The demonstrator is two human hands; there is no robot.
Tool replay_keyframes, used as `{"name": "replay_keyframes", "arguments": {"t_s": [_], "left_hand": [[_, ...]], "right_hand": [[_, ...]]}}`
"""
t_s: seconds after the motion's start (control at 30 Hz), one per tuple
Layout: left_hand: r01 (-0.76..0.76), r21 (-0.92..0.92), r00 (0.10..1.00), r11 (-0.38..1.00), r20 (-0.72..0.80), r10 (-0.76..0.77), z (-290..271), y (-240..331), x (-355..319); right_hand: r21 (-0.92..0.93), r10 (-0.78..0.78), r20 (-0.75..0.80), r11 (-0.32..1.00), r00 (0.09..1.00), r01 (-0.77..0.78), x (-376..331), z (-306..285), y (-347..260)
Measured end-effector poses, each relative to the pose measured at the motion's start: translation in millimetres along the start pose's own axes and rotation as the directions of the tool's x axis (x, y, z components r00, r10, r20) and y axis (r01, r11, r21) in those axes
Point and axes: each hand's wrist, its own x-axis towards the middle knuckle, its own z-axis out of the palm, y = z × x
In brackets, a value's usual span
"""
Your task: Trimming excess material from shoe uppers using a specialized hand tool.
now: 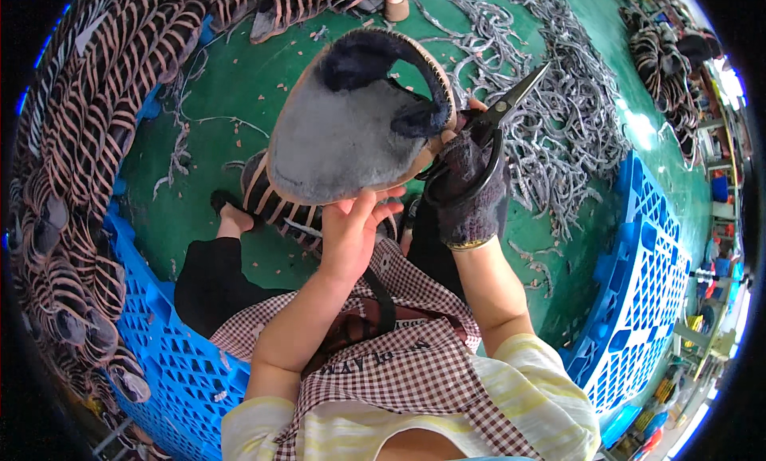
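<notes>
A grey fleece-lined slipper [343, 138] with a tan stitched rim is held up in front of me, its dark plush inside and an oval opening showing. My left hand [351, 226] is bare and grips its lower edge with thumb and fingers. On my right hand [475, 182] is a dark knit glove. That hand holds black-handled scissors [511, 100], blades pointing up and right, and its fingertips also touch the slipper's right edge. Below the slipper, between my legs, lies a row of nested slippers [279, 206], partly hidden.
Long rows of nested dark slippers [104, 102] with tan edges line the left. Blue plastic pallets [175, 341] stand at both sides. A heap of grey fleece trimmings [550, 118] covers the green floor [223, 86] at right. Another person's foot [396, 5] shows at the top.
</notes>
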Motion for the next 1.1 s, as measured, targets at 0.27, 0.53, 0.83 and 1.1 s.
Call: {"name": "replay_keyframes", "arguments": {"t_s": [0.27, 0.53, 0.83, 1.1], "left_hand": [[-0.394, 0.398, 0.911, 0.828, 0.047, 0.410, -29.2, 34.0, 10.2], [-0.448, 0.381, 0.893, 0.809, 0.143, 0.427, -66.7, 95.5, -14.1], [-0.424, 0.274, 0.900, 0.863, 0.234, 0.368, -80.2, 100.5, -33.5], [-0.218, 0.186, 0.974, 0.958, 0.103, 0.202, -71.7, 91.2, -37.2]], "right_hand": [[0.092, 0.143, 0.110, 0.984, 0.984, -0.153, -19.1, 15.5, -2.6], [-0.552, -0.037, 0.796, 0.363, 0.604, 0.751, 12.7, -20.8, -42.7], [-0.351, 0.109, 0.936, 0.339, 0.335, 0.873, 18.8, -8.2, -54.5], [-0.318, 0.002, 0.944, 0.261, 0.329, 0.912, 10.9, 10.8, -62.0]]}}
